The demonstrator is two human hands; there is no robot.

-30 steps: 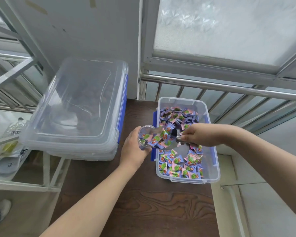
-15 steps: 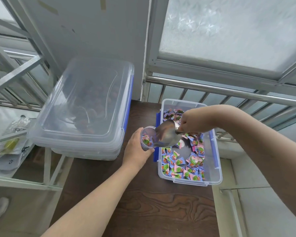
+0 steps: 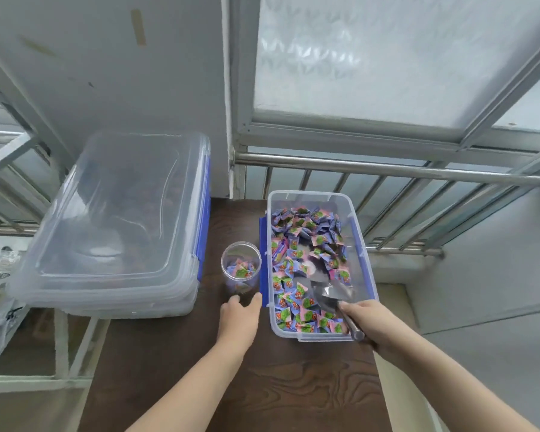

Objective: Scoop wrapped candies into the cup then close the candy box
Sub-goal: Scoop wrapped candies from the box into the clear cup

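Candy box (image 3: 363, 269): clear plastic with blue side latches, standing open on the dark wood-grain desk (image 3: 281, 388) below the metal railing (image 3: 387, 169). No lid on it. Wrapped candies (image 3: 296, 244), purple and pink with green print, cover most of its floor, with a thinner patch near the middle.

Scoop (image 3: 332, 293): metal, bowl lying inside the candy box near its right wall, handle projecting back over the near rim.

Right hand (image 3: 373, 325): positioned at the near right corner of the candy box, grip clenched around the scoop handle.

Cup (image 3: 240, 265): clear plastic, upright on the desk just left of the candy box, beside its blue latch. Several wrapped candies sit in its bottom; it is well short of full.

Left hand (image 3: 239, 316): resting above the desk just in front of the cup, grip released, fingers (image 3: 256, 299) extended toward the cup base. Whether the fingertips touch the cup cannot be determined.

Large storage bin (image 3: 116, 226): clear, lidded, blue latches, standing at the left of the desk, apart from the cup.
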